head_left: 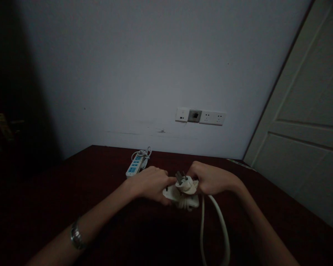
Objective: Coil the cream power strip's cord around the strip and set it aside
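Both hands meet over the dark red table (105, 173), close in front of the wall. The left hand (150, 183) is curled shut around the near end of a white power strip (180, 197), fingers wrapped over it, thumb side pressing toward the plug. The right hand (211, 181) is closed too, gripping the white plug (186, 183) right where the cable leaves it. The plug sits just above the power strip, touching or nearly touching its top, prongs pointing up and away from the strip, so it is not seated in any socket. Whether a few turns of cord are bundled under it I cannot tell; the light is dim and that spot is a pale blur.

From the plug, a thick white cable (220, 225) loops down toward the viewer and off the bottom edge. Beyond the power strip, nearer the wall, a second strip with blue sockets (134, 165) lies flat, its own cord coiled (144, 153) at the far end, untouched. Up on the wall, above and right of the power strip, a row of wall outlets (201, 116) shows no plug in it. To the right stands a pale door (308, 122).

As I judge it: strip and plug are gathered in hand, nothing is connected anywhere, and the long cable hangs loose.
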`<state>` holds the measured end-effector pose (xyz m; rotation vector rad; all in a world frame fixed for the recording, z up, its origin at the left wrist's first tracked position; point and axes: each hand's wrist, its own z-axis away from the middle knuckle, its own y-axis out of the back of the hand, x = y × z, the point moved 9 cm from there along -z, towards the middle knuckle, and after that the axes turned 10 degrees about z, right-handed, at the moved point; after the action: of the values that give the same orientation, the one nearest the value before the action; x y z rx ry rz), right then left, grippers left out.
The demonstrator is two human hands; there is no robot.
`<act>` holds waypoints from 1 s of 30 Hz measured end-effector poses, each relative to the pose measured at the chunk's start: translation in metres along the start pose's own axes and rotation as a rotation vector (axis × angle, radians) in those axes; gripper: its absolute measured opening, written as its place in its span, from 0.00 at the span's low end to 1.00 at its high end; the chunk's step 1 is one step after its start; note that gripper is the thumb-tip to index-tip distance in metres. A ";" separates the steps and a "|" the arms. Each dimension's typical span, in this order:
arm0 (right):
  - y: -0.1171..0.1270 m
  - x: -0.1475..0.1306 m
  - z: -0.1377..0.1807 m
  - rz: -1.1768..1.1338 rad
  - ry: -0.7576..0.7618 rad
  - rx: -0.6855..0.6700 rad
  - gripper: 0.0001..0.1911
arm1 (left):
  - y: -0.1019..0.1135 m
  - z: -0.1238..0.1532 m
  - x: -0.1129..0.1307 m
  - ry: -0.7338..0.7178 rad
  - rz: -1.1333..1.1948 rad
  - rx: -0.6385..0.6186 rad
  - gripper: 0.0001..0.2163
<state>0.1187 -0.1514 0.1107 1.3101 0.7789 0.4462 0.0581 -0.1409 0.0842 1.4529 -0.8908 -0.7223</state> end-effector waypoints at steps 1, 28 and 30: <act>0.000 0.000 0.001 -0.043 0.013 -0.011 0.08 | 0.000 0.001 0.005 -0.031 0.034 -0.016 0.23; 0.063 0.151 0.061 -0.757 -0.288 0.974 0.28 | 0.040 0.019 0.018 -0.168 0.577 0.102 0.44; 0.063 0.140 0.056 -0.714 -0.280 0.912 0.28 | 0.048 0.018 0.012 -0.194 0.659 0.192 0.41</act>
<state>0.2620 -0.0779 0.1390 1.7304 1.1944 -0.7388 0.0437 -0.1590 0.1312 1.1522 -1.5233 -0.2856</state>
